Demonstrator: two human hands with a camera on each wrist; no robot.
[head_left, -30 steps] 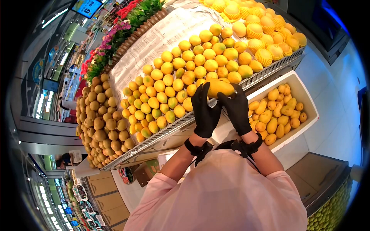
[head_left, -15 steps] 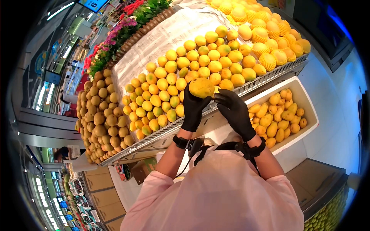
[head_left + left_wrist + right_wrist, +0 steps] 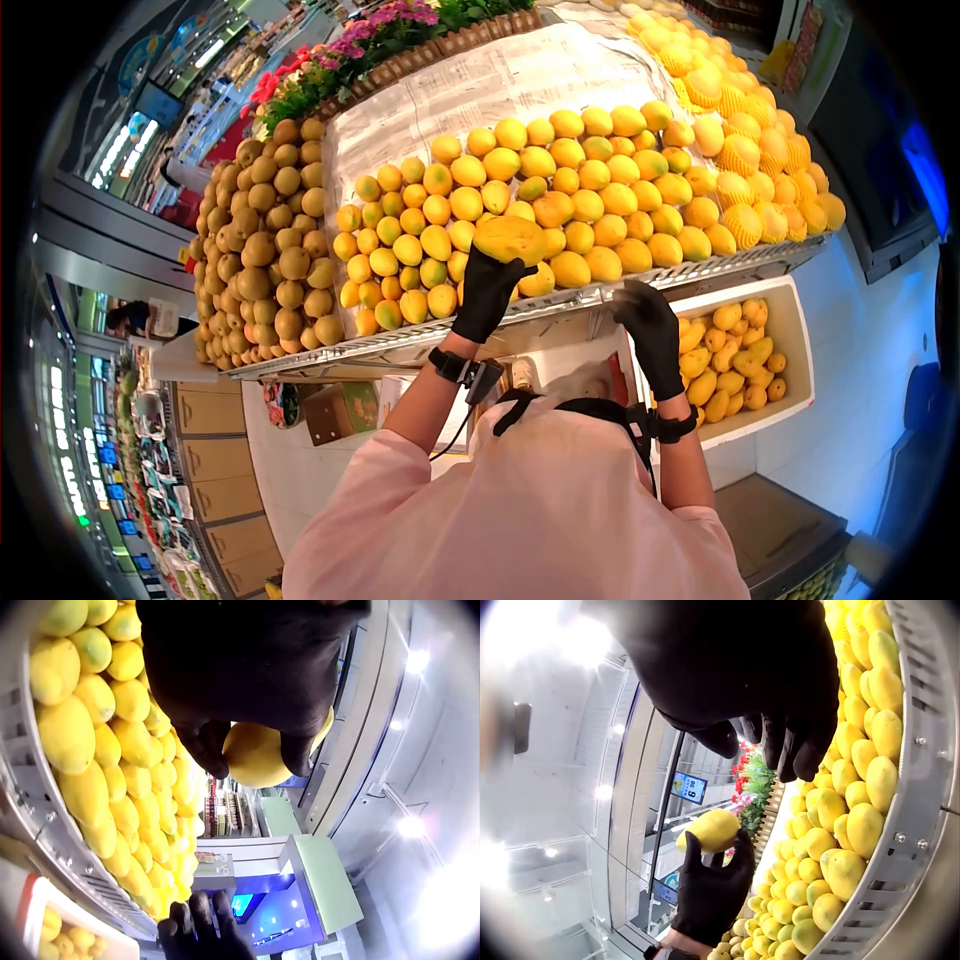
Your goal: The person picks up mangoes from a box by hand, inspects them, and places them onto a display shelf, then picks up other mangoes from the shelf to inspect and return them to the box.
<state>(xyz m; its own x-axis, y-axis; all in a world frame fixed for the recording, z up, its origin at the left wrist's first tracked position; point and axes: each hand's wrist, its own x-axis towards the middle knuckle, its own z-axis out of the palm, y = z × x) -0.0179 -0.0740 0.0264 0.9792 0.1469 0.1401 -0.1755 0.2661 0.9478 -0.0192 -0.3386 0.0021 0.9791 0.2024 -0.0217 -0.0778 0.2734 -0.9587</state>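
Note:
My left hand (image 3: 484, 300), in a black glove, grips a yellow mango (image 3: 508, 240) above the front of the sloped mango display (image 3: 585, 205). In the left wrist view, thumb and fingers curl around the mango (image 3: 256, 754). The right wrist view shows the same mango (image 3: 712, 829) raised between the left thumb and fingers. My right hand (image 3: 650, 330), also black-gloved, holds nothing. Its fingers bend loosely near the display's front rail, to the right of the left hand and apart from the mango.
A white foam box (image 3: 800, 340) of smaller mangoes stands at lower right. Brown round fruit (image 3: 270, 250) is heaped at the display's left, net-wrapped fruit (image 3: 742, 225) at its right. A metal rail (image 3: 600, 293) edges the front. Newspaper (image 3: 490, 85) and flowers (image 3: 390, 25) lie behind.
The mango, first between both hands, is now in the left hand alone. The right hand has drawn away to the right and down. The head view has turned, with the display looking more level.

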